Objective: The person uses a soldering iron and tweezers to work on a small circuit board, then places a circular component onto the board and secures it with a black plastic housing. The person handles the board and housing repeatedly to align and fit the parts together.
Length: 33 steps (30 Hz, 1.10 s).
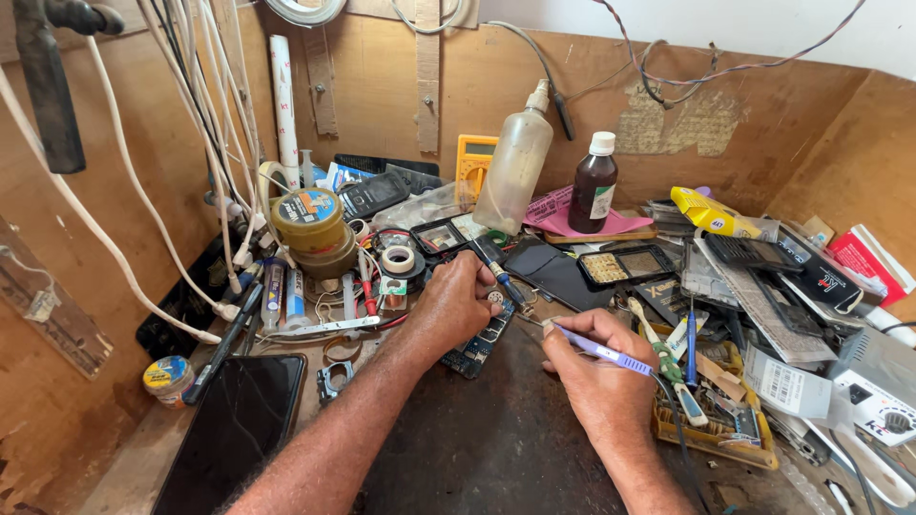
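— What is your left hand (460, 300) doing?
— Its fingers are curled down on the dark blue circuit board (477, 348) at the centre of the counter (496, 448), pinning it flat.
— And your right hand (596, 377)?
— It's pinched around a slim lilac plastic-handled tool (599, 350), tip pointing left towards the board, just beside the yellow parts tray (711, 434).

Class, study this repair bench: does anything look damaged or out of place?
Yes. The wooden back wall has a patch where the surface is torn away, leaving rough, pale wood. The dark tablet lies at the bench's front left corner, partly over the edge.
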{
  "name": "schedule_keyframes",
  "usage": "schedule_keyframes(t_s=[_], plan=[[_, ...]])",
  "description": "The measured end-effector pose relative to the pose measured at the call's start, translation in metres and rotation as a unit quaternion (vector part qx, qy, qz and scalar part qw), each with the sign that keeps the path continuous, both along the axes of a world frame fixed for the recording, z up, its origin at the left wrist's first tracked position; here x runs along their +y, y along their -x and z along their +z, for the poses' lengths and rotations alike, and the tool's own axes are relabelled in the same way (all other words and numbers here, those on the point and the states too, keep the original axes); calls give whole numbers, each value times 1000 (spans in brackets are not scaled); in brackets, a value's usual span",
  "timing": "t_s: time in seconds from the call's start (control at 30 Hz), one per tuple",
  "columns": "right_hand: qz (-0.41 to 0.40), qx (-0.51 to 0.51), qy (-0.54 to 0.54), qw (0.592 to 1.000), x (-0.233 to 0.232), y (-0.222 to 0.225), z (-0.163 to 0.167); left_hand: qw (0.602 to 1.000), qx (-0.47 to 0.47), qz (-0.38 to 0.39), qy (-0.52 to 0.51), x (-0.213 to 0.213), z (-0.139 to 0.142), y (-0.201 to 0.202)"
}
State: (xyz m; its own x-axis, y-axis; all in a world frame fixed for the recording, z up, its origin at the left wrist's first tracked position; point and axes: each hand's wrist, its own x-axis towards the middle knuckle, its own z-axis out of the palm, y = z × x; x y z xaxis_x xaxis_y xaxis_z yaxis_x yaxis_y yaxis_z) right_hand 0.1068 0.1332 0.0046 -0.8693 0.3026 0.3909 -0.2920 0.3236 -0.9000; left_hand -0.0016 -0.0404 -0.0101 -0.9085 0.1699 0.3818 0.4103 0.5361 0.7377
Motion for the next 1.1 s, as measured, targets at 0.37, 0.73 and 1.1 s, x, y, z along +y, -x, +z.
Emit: schedule_keyframes(t_s=[0.37,0.73,1.1], plan=[[2,-5,-5,1000,-1,1,0,1000,-19,-4,11,-1,9,-8],[-4,-15,-1,1000,-1,0,3,999,-30,-14,43,-1,24,-19],[-11,-11,1,1000,-1,-1,3,999,-31,-33,29,-5,28,-16]])
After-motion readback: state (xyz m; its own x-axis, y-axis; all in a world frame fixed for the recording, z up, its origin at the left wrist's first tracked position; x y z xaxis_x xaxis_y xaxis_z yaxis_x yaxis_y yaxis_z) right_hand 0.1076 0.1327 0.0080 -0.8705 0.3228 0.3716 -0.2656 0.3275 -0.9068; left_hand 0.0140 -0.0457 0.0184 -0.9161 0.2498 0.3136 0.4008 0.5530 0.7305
